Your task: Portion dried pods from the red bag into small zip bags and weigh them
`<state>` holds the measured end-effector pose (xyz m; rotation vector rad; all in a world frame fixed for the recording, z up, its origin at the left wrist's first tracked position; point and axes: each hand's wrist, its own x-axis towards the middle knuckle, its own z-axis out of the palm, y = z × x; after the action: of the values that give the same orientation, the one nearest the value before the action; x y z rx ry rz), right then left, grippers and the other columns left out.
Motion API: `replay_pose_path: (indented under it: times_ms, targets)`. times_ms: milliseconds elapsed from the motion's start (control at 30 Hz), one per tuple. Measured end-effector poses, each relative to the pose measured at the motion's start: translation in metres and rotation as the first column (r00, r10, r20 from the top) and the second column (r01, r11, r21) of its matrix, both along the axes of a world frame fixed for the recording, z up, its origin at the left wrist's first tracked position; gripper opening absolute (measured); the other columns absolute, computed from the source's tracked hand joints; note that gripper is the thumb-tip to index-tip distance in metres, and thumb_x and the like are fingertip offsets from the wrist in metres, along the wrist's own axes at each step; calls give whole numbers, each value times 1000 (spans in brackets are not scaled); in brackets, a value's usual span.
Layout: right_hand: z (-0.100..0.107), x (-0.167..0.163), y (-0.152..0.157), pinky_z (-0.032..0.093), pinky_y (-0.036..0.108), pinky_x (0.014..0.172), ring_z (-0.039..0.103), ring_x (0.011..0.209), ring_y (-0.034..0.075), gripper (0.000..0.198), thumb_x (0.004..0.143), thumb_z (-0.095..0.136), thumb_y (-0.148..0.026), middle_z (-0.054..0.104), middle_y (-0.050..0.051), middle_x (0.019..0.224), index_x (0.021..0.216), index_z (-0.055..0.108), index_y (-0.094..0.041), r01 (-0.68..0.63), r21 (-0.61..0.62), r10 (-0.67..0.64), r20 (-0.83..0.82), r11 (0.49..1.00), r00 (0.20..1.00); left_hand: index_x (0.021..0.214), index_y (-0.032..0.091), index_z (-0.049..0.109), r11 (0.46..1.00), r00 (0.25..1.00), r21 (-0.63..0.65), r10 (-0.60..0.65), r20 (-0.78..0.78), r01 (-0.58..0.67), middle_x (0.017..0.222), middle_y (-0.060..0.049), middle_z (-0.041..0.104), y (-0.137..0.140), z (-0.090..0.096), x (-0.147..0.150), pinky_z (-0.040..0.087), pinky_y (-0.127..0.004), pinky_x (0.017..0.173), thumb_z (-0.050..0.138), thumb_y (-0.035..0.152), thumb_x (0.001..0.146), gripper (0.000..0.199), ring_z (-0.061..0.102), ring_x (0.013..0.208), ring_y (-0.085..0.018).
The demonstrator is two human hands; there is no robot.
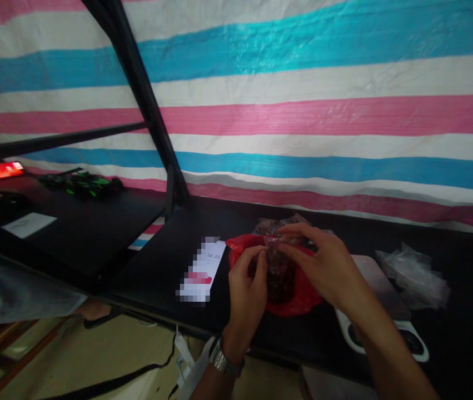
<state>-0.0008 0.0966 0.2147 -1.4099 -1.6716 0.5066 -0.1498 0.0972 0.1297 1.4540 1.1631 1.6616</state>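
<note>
Plastic pouch (277, 260) is held between both hands' fingers (260, 268).

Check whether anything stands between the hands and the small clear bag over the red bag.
Nothing visible does: the left hand and right hand both have fingertips at the small clear bag, over the red bag. The scale lies to the right, not between.
</note>
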Motion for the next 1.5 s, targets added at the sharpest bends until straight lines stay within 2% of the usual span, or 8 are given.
replay_pose_path:
  times_ms: [133, 333, 567, 767, 933, 1133, 1267, 1500]
  targets:
    - [0, 9, 0, 58, 36, 84, 76, 85, 22, 22, 84, 70, -22, 82, 3, 93, 103, 81, -24, -5, 31, 7, -65, 1000, 998, 100, 21, 78, 999, 997, -17, 51, 63, -50, 98, -6, 81, 2, -1, -1, 62, -32, 81, 63, 31, 100, 18, 78, 89, -21]
    - [2, 7, -1, 58, 36, 84, 76, 84, 21, 22, 85, 64, -21, 82, 2, 88, 99, 80, -25, -11, 36, 12, -21, 999, 1000, 98, 22, 79, 995, 997, 85, 52, -52, -48, 101, -5, 79, 2, -1, -2, 60, -32, 90, 63, 23, 100, 16, 75, 97, -20]
    - [-2, 5, -2, 55, 40, 89, 76, 85, 24, 26, 81, 66, -19, 81, 2, 87, 102, 79, -26, 42, 34, -45, 76, 999, 996, 100, 22, 80, 994, 995, 104, 27, -100, -17, 100, -5, 75, 0, -3, -1, 60, -27, 78, 65, 20, 98, 15, 73, 91, -18]
    - [-10, 4, -4, 51, 48, 106, 75, 110, 27, 43, 86, 61, -15, 80, 7, 119, 125, 74, -26, -16, -4, 17, 112, 1000, 994, 99, 22, 81, 995, 996, 100, 37, -81, -29, 98, -4, 78, -2, 1, -1, 59, -27, 82, 64, 21, 99, 17, 74, 92, -17]
    - [-13, 1, -3, 53, 43, 99, 77, 94, 24, 41, 88, 58, -10, 81, 4, 95, 124, 74, -23, -53, -101, 67, 134, 993, 989, 97, 21, 79, 999, 999, 37, 24, -41, -22, 95, -4, 80, -3, 2, 1, 60, -28, 79, 63, 23, 99, 16, 75, 88, -18]
    - [-10, 1, -2, 55, 33, 80, 74, 82, 20, 29, 88, 59, -14, 77, 2, 88, 111, 75, -23, -21, -88, 21, -5, 996, 1000, 105, 22, 77, 993, 991, 63, 104, -82, -99, 105, -7, 80, -1, 1, 1, 61, -35, 90, 56, 20, 101, 22, 75, 99, -21]
    - [-12, 4, -1, 56, 34, 75, 72, 78, 19, 29, 88, 59, -21, 74, 1, 85, 114, 72, -23, 0, -90, -10, -111, 996, 994, 116, 23, 75, 995, 964, 102, 22, -264, 5, 120, -9, 78, -2, -1, 2, 58, -43, 102, 62, 11, 92, 30, 72, 113, -26]
    - [-13, 5, 1, 57, 32, 74, 73, 80, 20, 33, 88, 60, -25, 73, 2, 86, 120, 68, -23, -17, -82, -3, -231, 997, 973, 107, 22, 77, 997, 964, 42, -52, -261, 65, 109, -9, 80, -1, -4, 2, 60, -39, 92, 62, 17, 97, 19, 75, 102, -24]
